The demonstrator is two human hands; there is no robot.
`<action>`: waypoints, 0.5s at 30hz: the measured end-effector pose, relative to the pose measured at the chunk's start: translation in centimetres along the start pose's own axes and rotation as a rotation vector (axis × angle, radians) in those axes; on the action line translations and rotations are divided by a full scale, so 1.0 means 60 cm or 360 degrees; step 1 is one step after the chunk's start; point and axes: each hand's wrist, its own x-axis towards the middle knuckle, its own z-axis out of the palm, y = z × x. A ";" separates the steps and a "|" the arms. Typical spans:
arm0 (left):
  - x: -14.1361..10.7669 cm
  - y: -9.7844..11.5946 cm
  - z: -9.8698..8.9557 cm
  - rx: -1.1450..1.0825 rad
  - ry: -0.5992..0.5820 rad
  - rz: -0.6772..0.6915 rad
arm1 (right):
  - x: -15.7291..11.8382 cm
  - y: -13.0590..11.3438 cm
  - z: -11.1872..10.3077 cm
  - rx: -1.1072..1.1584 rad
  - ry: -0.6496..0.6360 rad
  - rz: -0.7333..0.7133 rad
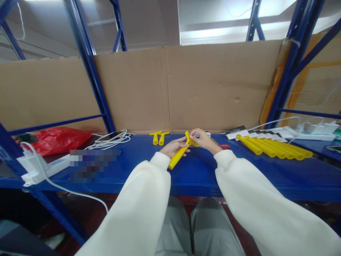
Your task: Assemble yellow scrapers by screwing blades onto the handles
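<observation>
Above the blue shelf, my left hand [174,147] is closed round a yellow tube-shaped piece [177,157], whose wide open end points down toward me. At the piece's upper end, my right hand [201,138] pinches with thumb and fingers; what exactly lies between them is too small to tell. Behind my left hand, two yellow T-shaped pieces [161,138] rest on the shelf. Several yellow tubes with white and black cards [277,147] lie in a row at the right. A red-ended item [224,146] lies partly hidden behind my right hand.
The blue shelf [149,177] has a cardboard panel [213,85] along its back. At the left are a red plastic bag [61,140], coiled white cables [112,140] and a white power strip [50,167]. Another power strip [314,136] sits far right, and blue posts [92,71] stand at both sides.
</observation>
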 end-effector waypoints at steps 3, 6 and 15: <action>0.005 -0.003 -0.006 0.0014 -0.0040 0.0023 | -0.002 -0.001 0.003 0.0046 0.0023 0.0092; 0.008 -0.005 -0.010 0.0042 -0.0069 0.0042 | -0.005 0.004 0.009 0.0184 0.0087 0.0312; 0.011 -0.007 -0.014 0.0105 -0.0138 0.0117 | -0.010 -0.002 0.009 0.0454 -0.0075 0.0732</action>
